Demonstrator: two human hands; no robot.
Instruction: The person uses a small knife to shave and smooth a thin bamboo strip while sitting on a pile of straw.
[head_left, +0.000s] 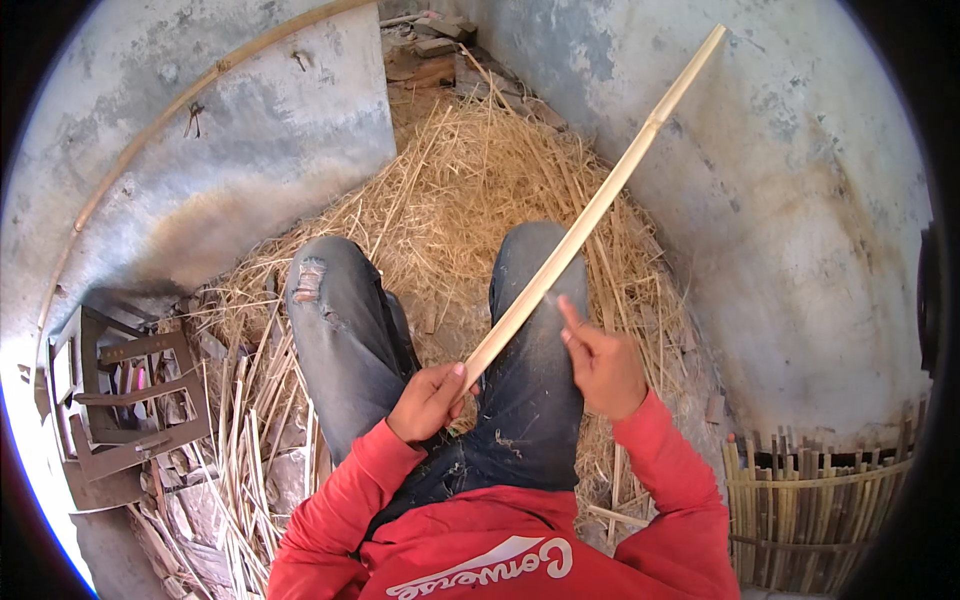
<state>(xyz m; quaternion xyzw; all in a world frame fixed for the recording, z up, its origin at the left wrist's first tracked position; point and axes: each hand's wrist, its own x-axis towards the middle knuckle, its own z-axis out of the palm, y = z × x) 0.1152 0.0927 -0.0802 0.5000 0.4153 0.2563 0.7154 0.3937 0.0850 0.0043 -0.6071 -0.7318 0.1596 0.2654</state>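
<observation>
A long, pale split-bamboo strip (pixel 590 222) slants from my lap up to the right, past my right knee. My left hand (pixel 428 402) is closed around its lower end, thumb on top. My right hand (pixel 607 372) is beside the strip's lower half, above my right thigh. Its fingers are curled, with the index finger stretched toward the strip. A small grey knife blade (pixel 551 298) shows at that fingertip, close against the strip's edge. The knife's handle is hidden in my fist.
A heap of bamboo shavings (pixel 450 170) covers the ground ahead of my knees. Thin strips (pixel 250 460) lie at the left, near a dark metal frame (pixel 140 400). A bundle of upright bamboo slats (pixel 815 510) stands at the right. Walls (pixel 800 200) close in both sides.
</observation>
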